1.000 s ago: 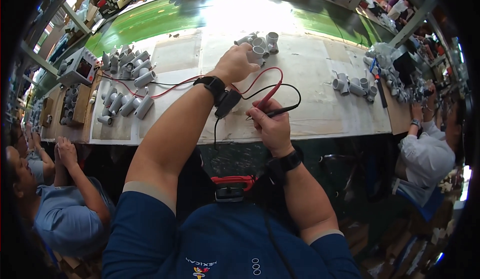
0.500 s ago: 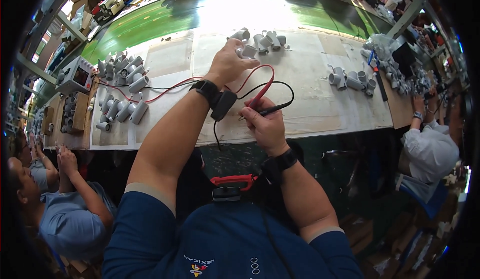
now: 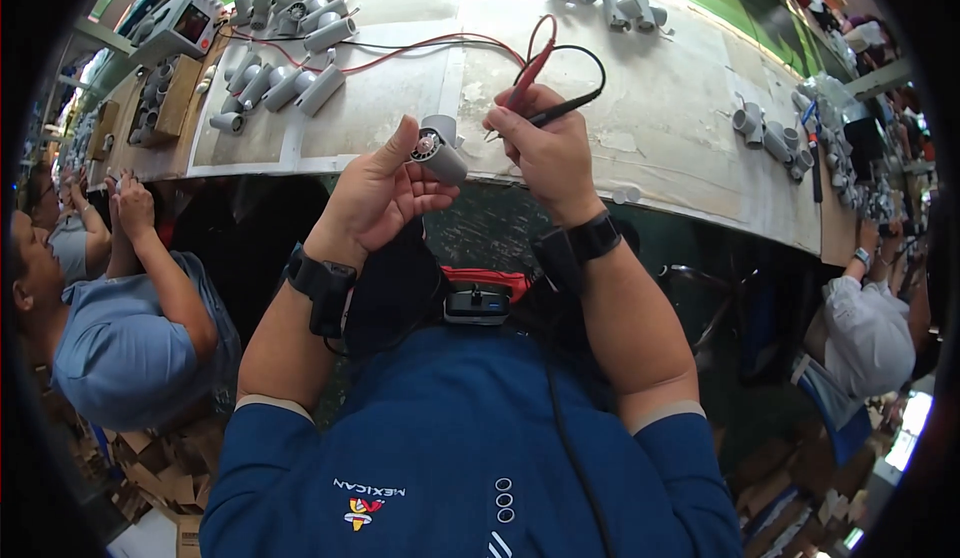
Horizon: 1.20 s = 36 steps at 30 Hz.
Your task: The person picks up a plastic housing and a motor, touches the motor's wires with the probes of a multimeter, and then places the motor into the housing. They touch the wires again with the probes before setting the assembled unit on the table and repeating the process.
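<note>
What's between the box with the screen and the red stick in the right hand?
In the head view, red and black wires stretch across the table, and grey tubes lie nearer the box.

A workshop, surely, a factory floor sort: workers [image 3: 130, 348] sit left and right along a scuffed bench [image 3: 690, 138], with grey tubes [image 3: 321, 91] in clusters, a boxy instrument [image 3: 182, 28], slim probes [image 3: 528, 80], and cardboard [image 3: 165, 473] heaped behind.

Grey tubes [image 3: 321, 92], cables [image 3: 460, 36] on table [image 3: 690, 108]
</note>
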Each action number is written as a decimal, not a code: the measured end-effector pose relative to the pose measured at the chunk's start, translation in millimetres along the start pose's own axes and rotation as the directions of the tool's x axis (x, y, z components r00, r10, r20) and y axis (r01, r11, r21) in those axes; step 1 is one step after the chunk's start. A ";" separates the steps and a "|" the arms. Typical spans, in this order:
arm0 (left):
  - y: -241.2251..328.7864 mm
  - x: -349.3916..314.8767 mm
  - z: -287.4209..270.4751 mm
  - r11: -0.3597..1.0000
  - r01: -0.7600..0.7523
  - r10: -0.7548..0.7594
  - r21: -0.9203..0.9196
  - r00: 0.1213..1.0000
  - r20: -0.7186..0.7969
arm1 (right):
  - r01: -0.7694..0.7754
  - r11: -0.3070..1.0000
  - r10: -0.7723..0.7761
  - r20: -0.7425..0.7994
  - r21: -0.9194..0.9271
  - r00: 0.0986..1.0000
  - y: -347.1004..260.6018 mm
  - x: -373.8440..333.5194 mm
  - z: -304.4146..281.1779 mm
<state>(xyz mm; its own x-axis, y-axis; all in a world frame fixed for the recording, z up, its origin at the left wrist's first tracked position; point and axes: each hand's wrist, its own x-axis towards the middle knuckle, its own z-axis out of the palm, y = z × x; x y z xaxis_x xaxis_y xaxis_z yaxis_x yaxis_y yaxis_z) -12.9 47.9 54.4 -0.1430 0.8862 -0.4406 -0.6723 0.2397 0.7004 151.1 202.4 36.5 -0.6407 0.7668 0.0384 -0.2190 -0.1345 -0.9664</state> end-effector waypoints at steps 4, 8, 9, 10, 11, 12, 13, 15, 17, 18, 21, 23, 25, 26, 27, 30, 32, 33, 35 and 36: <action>-6.3 -4.4 -1.7 0.999 -0.020 0.020 -0.027 1.000 0.003 | 0.016 0.996 -0.014 0.022 -0.085 1.000 12.0 3.9 18.3; -6.2 -5.3 -1.8 1.000 -0.021 0.021 0.000 1.000 -0.005 | 0.016 0.988 -0.013 0.021 -0.152 1.000 10.8 4.9 24.1; -6.2 -5.2 -1.4 1.000 -0.020 0.020 0.000 1.000 -0.004 | 0.012 0.985 -0.009 0.020 -0.170 1.000 10.0 5.0 24.9; -6.2 -5.0 -1.0 1.000 -0.021 0.021 -0.003 1.000 -0.004 | 0.012 0.985 -0.009 0.019 -0.170 1.000 11.7 5.7 25.3; -6.2 -4.8 -0.3 1.000 -0.021 0.021 -0.006 1.000 -0.003 | 0.035 0.978 -0.032 0.017 -0.206 0.999 15.0 7.1 25.3; -5.7 -4.4 0.1 1.000 -0.022 0.022 -0.008 1.000 -0.003 | 0.058 0.969 -0.056 0.016 -0.241 0.998 16.5 8.6 26.2; -5.0 -4.1 0.8 1.000 -0.021 0.021 -0.006 1.000 -0.002 | 0.081 0.958 -0.080 0.015 -0.276 0.997 17.4 9.4 26.5; -3.6 -3.7 2.4 1.000 -0.019 0.019 -0.004 1.000 -0.007 | 0.086 0.946 -0.085 0.015 -0.314 0.996 18.8 9.9 25.8; -2.9 -3.4 3.3 1.000 -0.019 0.019 -0.001 1.000 -0.010 | 0.095 0.915 -0.095 0.020 -0.392 0.995 18.4 10.3 25.6; -2.9 -3.3 3.4 1.000 -0.020 0.020 -0.003 1.000 -0.016 | 0.096 0.915 -0.096 0.020 -0.391 0.995 17.4 10.3 25.9; -3.3 -3.7 3.5 1.000 -0.024 0.024 -0.006 0.999 -0.029 | 0.107 0.885 -0.111 0.017 -0.452 0.994 14.0 9.9 27.4; -4.3 -4.6 3.8 1.000 -0.029 0.029 -0.007 0.999 -0.026 | 0.104 0.889 -0.105 0.023 -0.447 0.994 14.9 9.8 26.3; -4.6 -5.2 4.4 0.999 -0.035 0.035 -0.008 0.999 -0.024 | 0.095 0.895 -0.090 0.031 -0.436 0.995 15.3 9.5 24.7; -4.8 -5.3 4.9 0.999 -0.036 0.036 -0.008 0.999 -0.027 | 0.097 0.895 -0.092 0.033 -0.436 0.995 15.7 9.4 24.2; -4.9 -5.5 5.5 0.999 -0.036 0.036 -0.009 0.999 -0.030 | 0.092 0.891 -0.086 0.034 -0.444 0.996 15.0 9.1 24.2; -5.4 -7.3 7.1 0.999 -0.039 0.039 -0.005 0.999 -0.034 | 0.083 0.884 -0.074 0.038 -0.461 0.997 14.4 7.6 24.5; -5.4 -8.4 8.1 0.999 -0.041 0.041 0.005 0.999 -0.034 | 0.086 0.885 -0.076 0.040 -0.458 0.996 14.7 7.1 24.4; -5.3 -8.2 8.1 0.999 -0.041 0.041 0.005 0.999 -0.033 | 0.087 0.886 -0.077 0.040 -0.456 0.996 14.6 7.1 24.4; -6.4 -7.7 6.9 0.999 -0.039 0.039 -0.001 0.999 -0.025 | 0.099 0.880 -0.090 0.042 -0.465 0.995 15.4 6.1 24.4; -7.6 -7.3 6.2 0.999 -0.037 0.037 -0.004 0.999 -0.021 | 0.111 0.874 -0.102 0.043 -0.472 0.994 16.3 5.2 24.4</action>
<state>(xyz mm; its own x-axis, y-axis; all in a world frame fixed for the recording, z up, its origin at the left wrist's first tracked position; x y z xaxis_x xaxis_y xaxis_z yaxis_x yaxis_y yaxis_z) -2.3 42.0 55.8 -0.1828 0.8861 -0.4260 -0.6698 0.2049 0.7137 126.2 188.9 27.1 -0.6464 0.7485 0.1479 0.0854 0.2636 -0.9609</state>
